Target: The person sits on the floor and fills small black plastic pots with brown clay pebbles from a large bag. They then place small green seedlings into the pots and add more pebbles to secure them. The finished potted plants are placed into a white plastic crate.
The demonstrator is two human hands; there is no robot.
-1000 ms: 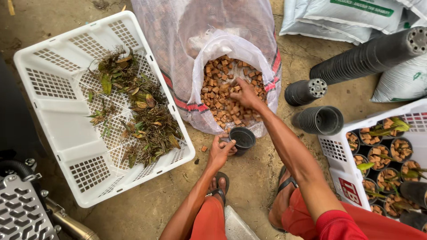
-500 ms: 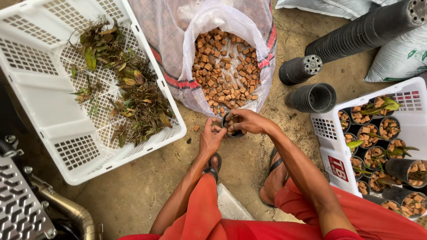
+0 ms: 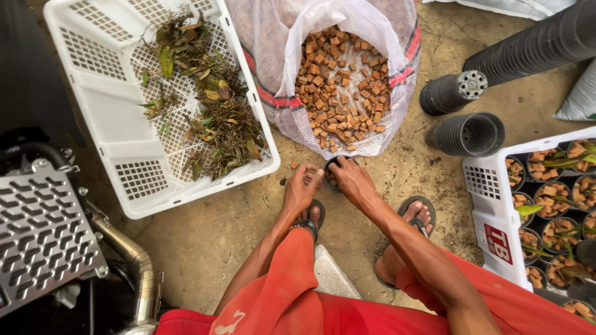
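A small black pot [image 3: 331, 175] with brown chunks in it stands on the ground before an open white sack [image 3: 397, 93] full of brown chunks [image 3: 341, 87]. My left hand [image 3: 302, 188] holds the pot's left side. My right hand [image 3: 351, 178] covers its right rim, fingers pressed on the chunks inside. Most of the pot is hidden by both hands. My feet in sandals rest just below.
A white perforated crate [image 3: 99, 118] with dried and green plant pieces [image 3: 208, 108] lies at left. Stacks of black pots [image 3: 465, 133] lie at right. A white crate [image 3: 490, 205] of filled pots with plants is at far right. Metal machine parts [image 3: 43, 236] sit at lower left.
My right hand has come from the sack down to the pot with chunks. Both hands now close around the pot. The view has shifted up slightly.
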